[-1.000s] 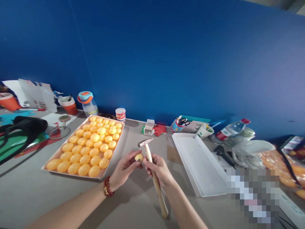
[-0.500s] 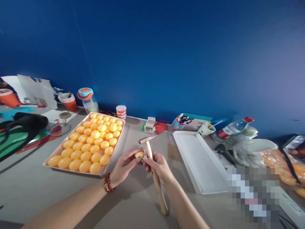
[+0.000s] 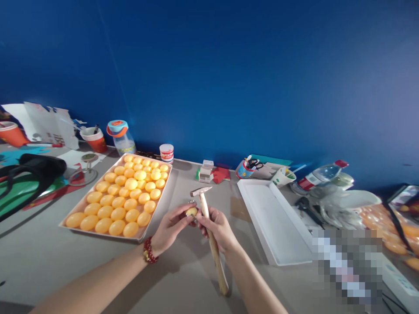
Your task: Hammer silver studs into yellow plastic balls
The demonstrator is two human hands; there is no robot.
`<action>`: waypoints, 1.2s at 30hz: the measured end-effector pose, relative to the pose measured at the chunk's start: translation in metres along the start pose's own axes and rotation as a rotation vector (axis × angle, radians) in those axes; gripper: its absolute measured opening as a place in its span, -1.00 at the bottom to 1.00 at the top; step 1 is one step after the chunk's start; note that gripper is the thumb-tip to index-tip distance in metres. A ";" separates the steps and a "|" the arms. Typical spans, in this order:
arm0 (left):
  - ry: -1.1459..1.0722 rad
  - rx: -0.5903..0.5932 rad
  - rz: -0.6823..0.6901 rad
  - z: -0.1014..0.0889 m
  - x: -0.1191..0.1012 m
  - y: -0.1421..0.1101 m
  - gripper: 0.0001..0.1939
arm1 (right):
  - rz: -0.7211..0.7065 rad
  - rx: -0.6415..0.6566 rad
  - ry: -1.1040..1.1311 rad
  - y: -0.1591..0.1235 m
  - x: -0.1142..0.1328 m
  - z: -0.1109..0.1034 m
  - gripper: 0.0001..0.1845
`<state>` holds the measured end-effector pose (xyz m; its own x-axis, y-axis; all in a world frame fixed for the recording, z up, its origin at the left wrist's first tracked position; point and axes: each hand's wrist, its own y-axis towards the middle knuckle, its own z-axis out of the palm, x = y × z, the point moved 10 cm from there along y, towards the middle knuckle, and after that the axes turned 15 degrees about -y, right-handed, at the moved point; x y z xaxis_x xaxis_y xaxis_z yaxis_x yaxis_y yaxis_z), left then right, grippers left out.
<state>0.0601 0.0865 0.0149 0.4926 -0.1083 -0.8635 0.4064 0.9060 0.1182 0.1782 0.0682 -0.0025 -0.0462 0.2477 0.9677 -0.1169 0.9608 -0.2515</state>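
Note:
Between the fingertips of my left hand (image 3: 173, 227) is a small round yellowish piece with shiny metal bits (image 3: 191, 212); its exact kind is too small to make out. My right hand (image 3: 218, 227) is closed round the wooden handle of a hammer (image 3: 214, 250), whose metal head points up and away from me. The right thumb and fingertips also meet the small round piece from its right side. Both hands are close together above the grey table (image 3: 183, 279). The fingers partly hide the round piece.
At left stands a shallow box (image 3: 142, 239) of orange balls. A long white tray (image 3: 281, 226) lies at right. Farther back are a small tub (image 3: 166, 153), stacked little blocks (image 3: 206, 171), a pen cup (image 3: 245, 169) with scissors and a plastic bottle (image 3: 322, 175). A blue wall (image 3: 209, 78) rises behind.
The hammer's handle end has swung very slightly to the left. The small round piece has turned a little in my fingers, and the hands stay almost in place.

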 end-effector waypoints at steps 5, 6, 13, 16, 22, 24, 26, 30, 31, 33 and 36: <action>-0.001 -0.005 0.005 -0.001 0.000 0.000 -0.64 | 0.005 -0.011 -0.009 -0.001 0.001 0.001 -0.61; 0.003 -0.006 0.009 -0.001 0.000 0.000 -0.64 | 0.004 -0.016 -0.009 -0.001 0.002 0.001 -0.61; 0.039 -0.035 0.029 -0.004 -0.002 -0.001 -0.66 | -0.006 -0.055 -0.046 -0.003 0.004 0.000 -0.57; 0.021 -0.041 0.024 -0.005 0.000 -0.002 -0.66 | -0.022 -0.072 -0.083 -0.004 0.007 0.000 -0.56; -0.007 -0.047 0.025 -0.006 0.001 -0.003 -0.64 | -0.029 -0.103 -0.120 -0.005 0.009 -0.001 -0.57; -0.001 -0.044 0.028 -0.005 0.001 -0.004 -0.64 | -0.036 -0.103 -0.140 -0.005 0.009 0.000 -0.58; 0.014 -0.044 0.040 -0.005 -0.001 -0.004 -0.65 | -0.043 -0.107 -0.157 -0.005 0.007 -0.001 -0.59; 0.037 -0.048 0.068 -0.005 -0.003 -0.005 -0.66 | -0.057 -0.113 -0.187 -0.005 0.005 -0.001 -0.61; 0.037 -0.049 0.069 -0.006 -0.002 -0.005 -0.67 | -0.061 -0.114 -0.195 -0.005 0.005 -0.001 -0.61; 0.033 -0.046 0.066 -0.005 -0.002 -0.005 -0.68 | -0.068 -0.110 -0.214 -0.005 0.006 -0.001 -0.62; 0.029 -0.034 0.068 -0.004 -0.002 -0.006 -0.69 | -0.077 -0.101 -0.240 -0.006 0.009 0.001 -0.64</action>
<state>0.0532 0.0832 0.0141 0.4954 -0.0350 -0.8679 0.3461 0.9244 0.1602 0.1779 0.0644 0.0074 -0.2765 0.1479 0.9496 -0.0303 0.9863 -0.1624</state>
